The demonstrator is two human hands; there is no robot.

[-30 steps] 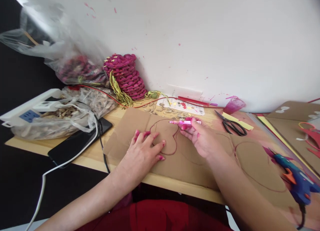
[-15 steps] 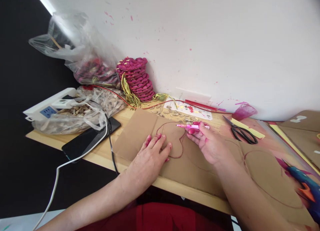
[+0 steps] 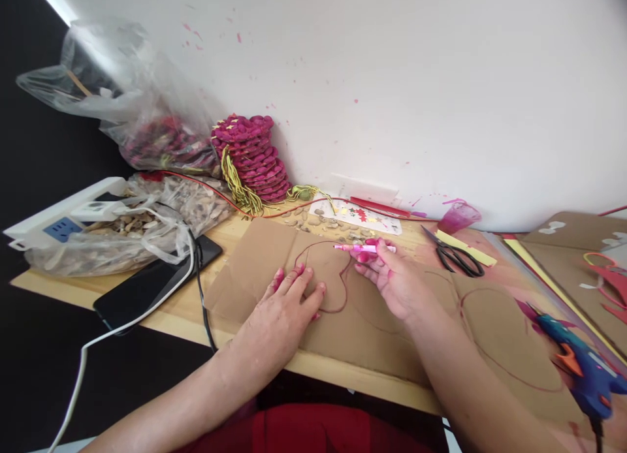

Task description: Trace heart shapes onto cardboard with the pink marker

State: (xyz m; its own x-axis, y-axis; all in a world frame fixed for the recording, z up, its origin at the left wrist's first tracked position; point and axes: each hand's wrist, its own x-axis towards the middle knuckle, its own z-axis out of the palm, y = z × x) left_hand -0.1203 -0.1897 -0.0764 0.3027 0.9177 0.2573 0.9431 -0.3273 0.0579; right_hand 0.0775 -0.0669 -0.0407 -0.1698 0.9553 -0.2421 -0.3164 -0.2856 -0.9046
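Note:
My left hand (image 3: pixel 279 309) lies with fingers spread on a sheet of brown cardboard (image 3: pixel 255 250), over part of a drawn reddish curved outline (image 3: pixel 345 290). A slim pink-and-white marker pen (image 3: pixel 365 249) is held between the fingers of my right hand (image 3: pixel 392 277). Its tip points left, close to the top of the outline; whether it touches the cardboard I cannot tell. Pink stains cover the fingertips of both hands. Fainter curves and a larger rounded outline (image 3: pixel 514 342) are drawn farther right on the cardboard, partly behind my right forearm.
Black-handled scissors (image 3: pixel 455 256) and a blue glue gun (image 3: pixel 578 361) lie to the right. A stack of magenta braided pieces (image 3: pixel 259 159) stands against the wall. At left are a power strip (image 3: pixel 68 221), a phone (image 3: pixel 151 290) and plastic bags (image 3: pixel 83 250); peanut-like pieces (image 3: pixel 337 230) are scattered behind the cardboard.
The view has turned to the right, bringing more of the glue gun and some red-handled scissors into sight. Both hands and the marker pen keep nearly the same place on the cardboard.

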